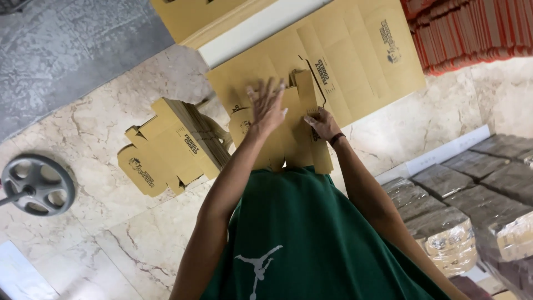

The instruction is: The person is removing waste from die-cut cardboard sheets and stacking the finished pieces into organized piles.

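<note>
A flat brown cardboard box blank (297,150) with printed marks lies in front of my green shirt. My left hand (266,105) rests flat on it with the fingers spread, pressing on its upper part. My right hand (322,125), with a dark band at the wrist, pinches a folded flap at the blank's right edge. The blank's lower part is hidden behind my chest.
A stack of the same flat blanks (172,145) lies on the marble floor (100,128) to the left. Larger brown sheets (355,55) lie beyond my hands. A red stack (472,33) is top right, plastic-wrapped bundles (472,211) at right, and a grey wheel (36,186) far left.
</note>
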